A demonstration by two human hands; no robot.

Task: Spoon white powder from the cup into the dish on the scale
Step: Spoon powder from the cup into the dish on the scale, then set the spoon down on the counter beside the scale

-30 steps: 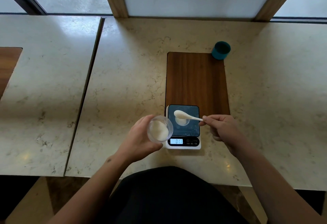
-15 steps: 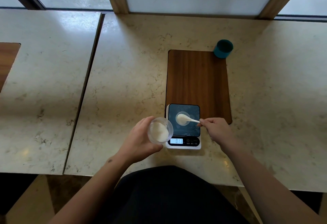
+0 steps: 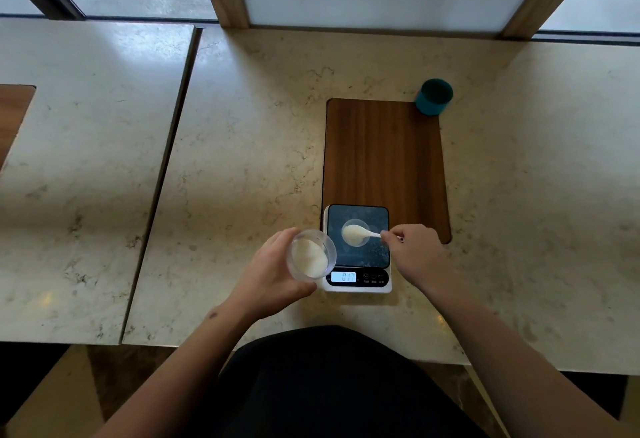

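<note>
My left hand [image 3: 273, 278] holds a clear cup [image 3: 312, 255] of white powder, tilted toward me, just left of the scale [image 3: 358, 249]. The scale is small, with a dark top and a lit display [image 3: 343, 277]. A small clear dish [image 3: 354, 232] sits on its platform. My right hand [image 3: 412, 254] pinches the handle of a white spoon [image 3: 360, 233]. The spoon's bowl, heaped with powder, lies over the dish.
A dark wooden board [image 3: 384, 157] lies behind the scale, set into the marble counter [image 3: 249, 147]. A teal cup [image 3: 434, 96] stands at the board's far right corner. A seam [image 3: 162, 174] splits the counter at the left. Window frames rise at the back.
The spoon has come down from above the scale into the dish, and my right hand has lowered with it. The cup in my left hand has barely moved.
</note>
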